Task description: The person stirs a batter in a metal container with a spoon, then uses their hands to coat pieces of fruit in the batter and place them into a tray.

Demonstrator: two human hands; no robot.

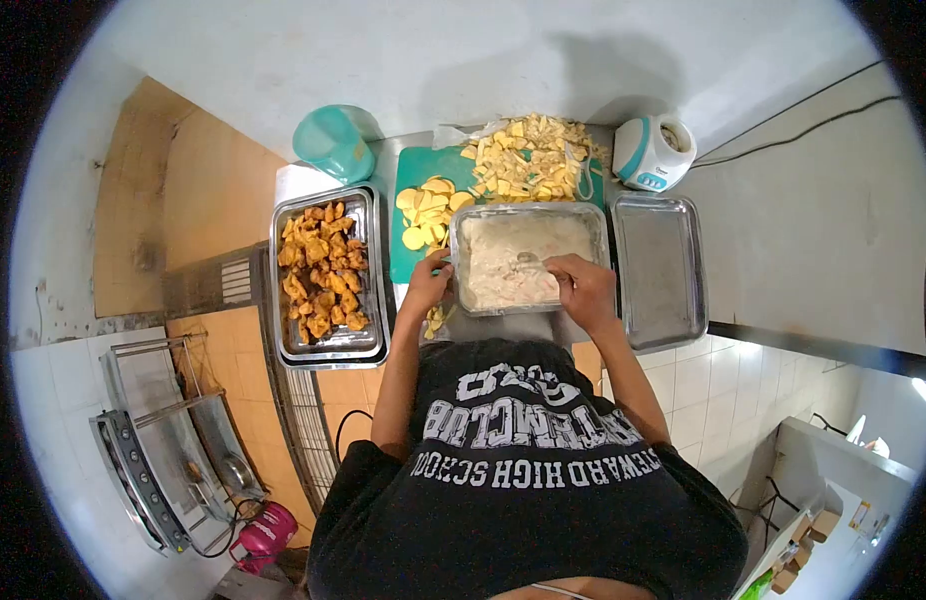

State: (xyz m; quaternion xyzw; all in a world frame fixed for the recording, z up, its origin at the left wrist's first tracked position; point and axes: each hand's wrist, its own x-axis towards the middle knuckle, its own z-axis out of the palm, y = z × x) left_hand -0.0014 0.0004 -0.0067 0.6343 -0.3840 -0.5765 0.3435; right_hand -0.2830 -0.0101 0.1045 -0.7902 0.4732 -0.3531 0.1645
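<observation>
A rectangular metal tray (531, 208) of creamy, pale mixture (498, 262) with small orange flecks is right in front of me. My left hand (429, 284) is closed at its left rim, fingers against the edge. Over the mixture's right side, my right hand (586, 294) is closed on what looks like a metal spoon (528, 257), its tip in the mixture and its handle mostly hidden by my fingers. Behind the tray, a green cutting board (407, 168) bears sliced yellow rounds (423, 222) and a heap of chopped yellow pieces (531, 158).
On the left stands a metal tray (279, 262) of browned fried pieces (325, 275), with a teal plastic container (333, 146) behind it. Another metal tray (663, 262) lies at right, near a white and teal appliance (654, 152). A gas stove (138, 485) and pink cylinder (264, 532) are lower left.
</observation>
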